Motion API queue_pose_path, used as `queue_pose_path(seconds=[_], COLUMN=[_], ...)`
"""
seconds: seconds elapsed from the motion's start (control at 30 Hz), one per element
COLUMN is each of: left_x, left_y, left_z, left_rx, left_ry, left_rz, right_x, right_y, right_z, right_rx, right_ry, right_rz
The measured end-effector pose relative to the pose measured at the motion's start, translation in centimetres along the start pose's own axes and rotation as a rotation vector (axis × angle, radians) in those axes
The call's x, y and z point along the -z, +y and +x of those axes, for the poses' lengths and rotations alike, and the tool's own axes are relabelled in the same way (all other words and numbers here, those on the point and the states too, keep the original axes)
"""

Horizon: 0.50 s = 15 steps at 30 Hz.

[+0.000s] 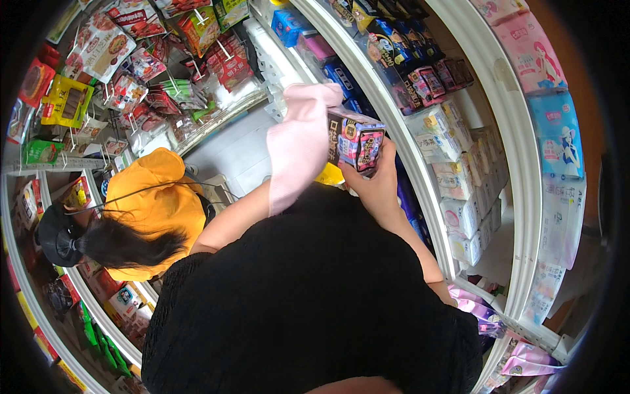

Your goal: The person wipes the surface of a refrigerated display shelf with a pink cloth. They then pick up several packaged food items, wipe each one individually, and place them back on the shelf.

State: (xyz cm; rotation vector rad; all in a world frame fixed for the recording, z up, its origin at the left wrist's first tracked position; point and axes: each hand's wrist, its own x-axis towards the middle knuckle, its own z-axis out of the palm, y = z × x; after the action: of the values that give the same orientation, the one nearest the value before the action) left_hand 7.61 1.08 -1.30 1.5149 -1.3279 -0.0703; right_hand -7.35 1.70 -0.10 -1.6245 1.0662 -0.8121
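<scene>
My right hand (378, 192) grips a small printed box (350, 143) in pink, purple and black, thumb on the near side and fingers around the far end. A pale pink cloth (300, 135) hangs over my left hand and wrist and meets the box's other end. The cloth hides my left hand, so its fingers do not show. Beyond the box, blue packs (339, 79) stand on the lower shelf. Part of a yellow item (330, 174) shows just below the box.
White-edged shelves (423, 147) curve along my right, holding stacked white packs (453, 182) and pink and blue packs (556, 133). A person in a yellow shirt (157, 212) is close on my left. Hanging snack bags (103, 47) fill the rack at upper left, above the floor (231, 152).
</scene>
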Motion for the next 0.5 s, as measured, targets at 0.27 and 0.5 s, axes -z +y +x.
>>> queue_pose_path(seconds=[0.27, 0.5], left_x=[1.6, 5.1], left_y=[0.3, 1.5], left_z=[0.9, 0.4], left_rx=[-0.233, 0.211], left_ry=[-0.508, -0.746], left_rz=[-0.009, -0.424], right_x=[3.7, 4.4], right_y=[-0.4, 0.1], right_z=[2.5, 3.9], right_rx=[-0.155, -0.402], right_ry=[-0.321, -0.499], right_rz=[-0.243, 0.182])
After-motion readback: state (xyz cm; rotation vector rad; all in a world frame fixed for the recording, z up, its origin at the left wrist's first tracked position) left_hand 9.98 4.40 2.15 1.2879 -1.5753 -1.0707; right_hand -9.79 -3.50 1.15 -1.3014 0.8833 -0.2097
